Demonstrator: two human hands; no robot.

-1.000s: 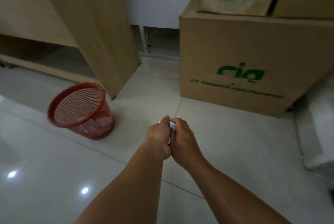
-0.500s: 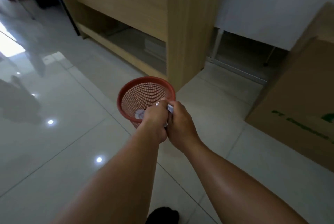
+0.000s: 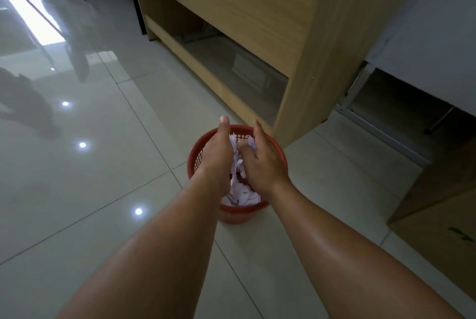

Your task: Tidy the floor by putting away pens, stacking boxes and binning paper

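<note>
A red mesh wastebasket (image 3: 278, 157) stands on the tiled floor by the corner of a wooden desk. Both my hands hover right over its mouth. My left hand (image 3: 219, 153) and my right hand (image 3: 262, 161) are a little apart, palms facing each other, fingers loosened. Crumpled white paper (image 3: 235, 142) sits loose in the gap between them, above the basket. More crumpled white paper (image 3: 242, 195) lies inside the basket near its front wall. No pens are in view.
A light wooden desk (image 3: 257, 22) with a low open gap stands just behind the basket. A large brown cardboard box (image 3: 438, 215) with green print sits on the floor at the right. Glossy tiled floor (image 3: 90, 164) spreads out to the left.
My view swung left and the basket came under my hands. My hands, clasped together around the paper before, have parted over the basket, and the paper is loose between them.
</note>
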